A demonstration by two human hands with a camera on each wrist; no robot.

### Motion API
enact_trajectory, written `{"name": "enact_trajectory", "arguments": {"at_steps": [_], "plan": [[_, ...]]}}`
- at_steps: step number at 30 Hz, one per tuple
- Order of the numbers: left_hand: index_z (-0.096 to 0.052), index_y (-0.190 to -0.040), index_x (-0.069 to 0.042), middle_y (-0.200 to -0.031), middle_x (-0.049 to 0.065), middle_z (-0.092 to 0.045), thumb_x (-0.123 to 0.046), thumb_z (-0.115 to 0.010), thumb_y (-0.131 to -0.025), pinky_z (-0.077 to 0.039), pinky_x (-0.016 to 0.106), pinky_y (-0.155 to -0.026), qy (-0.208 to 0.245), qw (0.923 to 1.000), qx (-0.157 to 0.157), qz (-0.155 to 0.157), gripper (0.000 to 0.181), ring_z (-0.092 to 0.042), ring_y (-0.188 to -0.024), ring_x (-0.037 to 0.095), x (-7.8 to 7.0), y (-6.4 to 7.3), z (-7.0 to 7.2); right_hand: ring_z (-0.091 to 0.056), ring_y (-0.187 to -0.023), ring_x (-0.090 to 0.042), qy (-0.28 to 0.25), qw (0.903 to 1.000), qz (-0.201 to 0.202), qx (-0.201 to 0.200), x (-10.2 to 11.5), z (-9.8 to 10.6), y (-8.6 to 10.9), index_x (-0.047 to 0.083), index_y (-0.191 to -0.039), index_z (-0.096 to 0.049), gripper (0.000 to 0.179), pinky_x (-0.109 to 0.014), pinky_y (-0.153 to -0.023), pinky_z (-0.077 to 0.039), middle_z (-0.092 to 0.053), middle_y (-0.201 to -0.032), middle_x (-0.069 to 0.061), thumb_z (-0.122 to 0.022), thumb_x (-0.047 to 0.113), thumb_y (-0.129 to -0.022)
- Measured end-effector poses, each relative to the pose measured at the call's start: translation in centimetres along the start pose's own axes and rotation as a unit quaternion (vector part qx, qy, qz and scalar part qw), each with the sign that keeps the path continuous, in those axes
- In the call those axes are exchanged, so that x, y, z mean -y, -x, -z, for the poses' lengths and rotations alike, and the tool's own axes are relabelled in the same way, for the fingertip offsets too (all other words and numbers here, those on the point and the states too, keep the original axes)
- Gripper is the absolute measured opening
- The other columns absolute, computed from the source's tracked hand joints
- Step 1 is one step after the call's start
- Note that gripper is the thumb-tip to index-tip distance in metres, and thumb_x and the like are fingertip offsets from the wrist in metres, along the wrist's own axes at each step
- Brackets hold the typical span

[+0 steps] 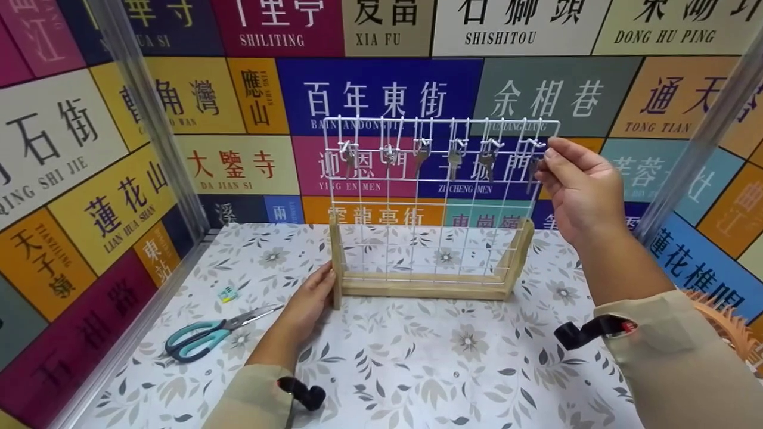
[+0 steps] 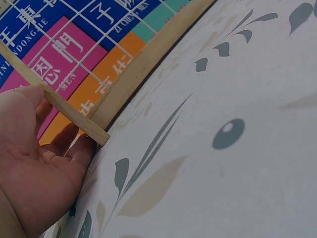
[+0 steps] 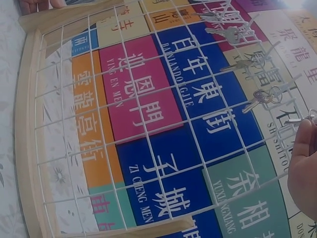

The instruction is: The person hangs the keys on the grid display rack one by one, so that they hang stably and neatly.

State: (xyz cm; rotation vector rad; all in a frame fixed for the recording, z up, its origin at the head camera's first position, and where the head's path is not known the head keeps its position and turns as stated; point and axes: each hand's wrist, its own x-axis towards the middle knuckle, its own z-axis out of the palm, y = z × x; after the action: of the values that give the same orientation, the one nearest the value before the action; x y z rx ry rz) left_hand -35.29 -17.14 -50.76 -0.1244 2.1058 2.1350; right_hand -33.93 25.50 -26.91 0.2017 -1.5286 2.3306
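A white wire grid rack (image 1: 417, 202) stands upright in a wooden base (image 1: 423, 290). Along its upper part, several metal keys (image 1: 455, 164) hang from white hooks (image 1: 492, 143). My left hand (image 1: 307, 304) grips the foot of the left wooden post (image 1: 337, 268); the left wrist view shows the thumb (image 2: 37, 91) on one side and fingers beyond. At the rack's upper right, my right hand (image 1: 587, 185) pinches at the rightmost key (image 1: 532, 173), beside its hook. The fingertips partly hide the exact contact. In the right wrist view this hand (image 3: 304, 173) is cut off by the edge.
Teal-handled scissors (image 1: 205, 339) lie on the floral tablecloth (image 1: 417, 369) left of my left forearm. Behind them is a small clear-and-green packet (image 1: 227, 294). An orange spiky-edged object (image 1: 724, 319) is partly hidden behind my right sleeve. Sign-covered panels (image 1: 381, 89) rise behind the rack.
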Motion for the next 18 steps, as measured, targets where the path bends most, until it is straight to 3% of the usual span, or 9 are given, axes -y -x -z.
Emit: {"name": "enact_trajectory", "arguments": {"at_steps": [9, 18], "plan": [[-0.044, -0.163, -0.038, -0.173, -0.001, -0.041, -0.053, -0.056, -0.109, -0.027, 0.048, -0.135, -0.002, 1.0, -0.007, 0.0, 0.057, -0.037, -0.162, 0.028, 0.0, -0.1, -0.1, -0.071, -0.105, -0.02, -0.024, 0.9996, 0.0, -0.013, -1.8, 0.6, 0.8, 0.004, -0.13, -0.072, 0.042, -0.022, -0.095, -0.063, -0.066, -0.119, -0.008, -0.085, 0.014, -0.091], [-0.044, -0.164, -0.036, -0.171, 0.001, -0.045, -0.049, -0.055, -0.11, -0.025, 0.051, -0.136, 0.003, 1.0, 0.0, -0.005, 0.056, -0.036, -0.162, 0.027, 0.1, -0.3, -0.1, -0.073, -0.094, -0.018, -0.065, 0.9978, -0.008, 0.006, -4.7, 1.6, 3.4, -0.001, -0.123, -0.073, 0.035, -0.024, -0.089, -0.065, -0.07, -0.109, -0.008, -0.085, 0.007, -0.091]]}}
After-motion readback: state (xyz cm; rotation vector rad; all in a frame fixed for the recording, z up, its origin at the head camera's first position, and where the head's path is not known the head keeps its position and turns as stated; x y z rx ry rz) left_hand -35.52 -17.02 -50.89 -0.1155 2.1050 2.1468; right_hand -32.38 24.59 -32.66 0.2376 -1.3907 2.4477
